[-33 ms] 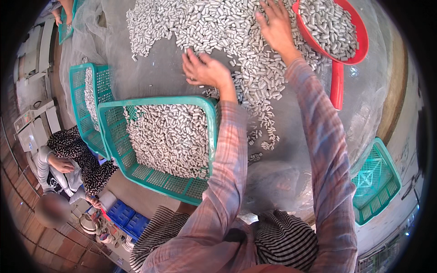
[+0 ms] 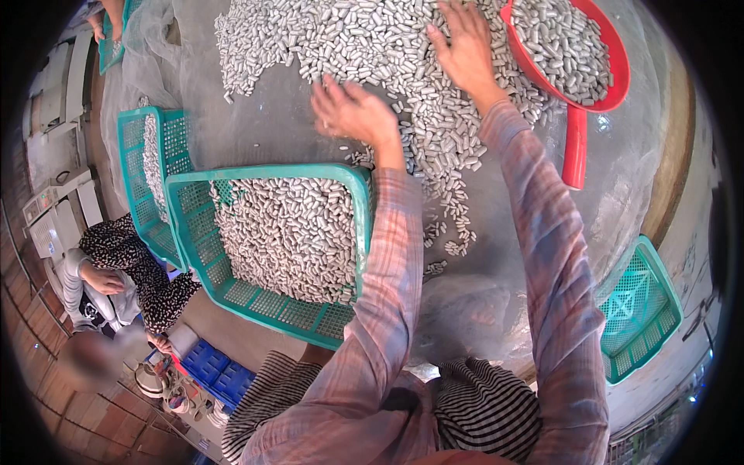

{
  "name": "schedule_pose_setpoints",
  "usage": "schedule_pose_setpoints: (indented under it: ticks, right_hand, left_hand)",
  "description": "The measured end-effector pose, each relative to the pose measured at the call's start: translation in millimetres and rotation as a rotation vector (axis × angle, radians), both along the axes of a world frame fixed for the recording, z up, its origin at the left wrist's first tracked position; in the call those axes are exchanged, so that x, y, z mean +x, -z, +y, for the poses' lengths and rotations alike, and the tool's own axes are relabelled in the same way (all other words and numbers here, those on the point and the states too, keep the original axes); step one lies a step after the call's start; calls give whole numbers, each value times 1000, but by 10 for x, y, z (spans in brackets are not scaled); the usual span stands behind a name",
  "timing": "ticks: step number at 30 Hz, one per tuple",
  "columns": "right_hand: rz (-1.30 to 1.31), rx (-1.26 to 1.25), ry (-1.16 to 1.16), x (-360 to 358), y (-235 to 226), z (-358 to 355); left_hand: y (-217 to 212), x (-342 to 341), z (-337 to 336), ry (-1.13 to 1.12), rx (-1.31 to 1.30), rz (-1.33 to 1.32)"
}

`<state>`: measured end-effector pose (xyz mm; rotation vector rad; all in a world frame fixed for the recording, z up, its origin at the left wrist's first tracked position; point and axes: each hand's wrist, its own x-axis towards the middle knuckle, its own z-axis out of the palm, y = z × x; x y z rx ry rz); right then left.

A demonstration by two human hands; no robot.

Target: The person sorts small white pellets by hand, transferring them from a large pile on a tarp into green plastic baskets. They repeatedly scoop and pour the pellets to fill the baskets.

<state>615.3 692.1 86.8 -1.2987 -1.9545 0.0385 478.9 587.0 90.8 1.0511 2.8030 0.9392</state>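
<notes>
A wide spread of small silvery-grey, capsule-shaped pieces (image 2: 356, 46) covers the far part of the grey table. At the near edge of this layer is my left hand (image 2: 355, 116), its fingers apart and nothing visible in it. My right hand (image 2: 467, 58) lies over the pieces farther to the right, palm down with fingers stretched out. Just right of it, a red scoop (image 2: 618, 87) full of the same pieces rests with its handle toward me. Left of my left forearm stands a green basket (image 2: 310, 329) holding many pieces.
A second green basket (image 2: 139, 182) with pieces stands farther left. Another green basket (image 2: 643, 302) is low at the right. Clear plastic sheeting (image 2: 480, 310) covers the table. A seated person (image 2: 116, 283) is at the left; another person's hands (image 2: 108, 27) show at the far left.
My right hand has shifted slightly left over the pieces. My left hand has moved a little away from me and its fingers have lifted slightly.
</notes>
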Motion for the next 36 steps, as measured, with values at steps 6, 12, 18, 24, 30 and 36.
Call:
schedule_pose_setpoints:
  ticks: [6,12,18,24,30,36]
  right_hand:
    - [362,-416,-260,-399,-60,-499]
    - [1420,-1111,40,-407,-305,-774]
    - [1708,-789,-38,-54,-1119,-561]
    - [1382,-724,90,688,-1542,-21]
    - [689,-201,84,980,-1285,-950]
    - [182,-300,-311,616,-504,-902]
  left_hand:
    - [18,203,211,223,340,-38]
    - [-327,503,140,-5,753,-1184]
    - [-1055,873,366,261,895,-1317]
    - [-1475,1147,888,731,690,-1287]
    - [-838,607,-643,372,549,-464]
    - [-389,759,-1264,258,363,-436]
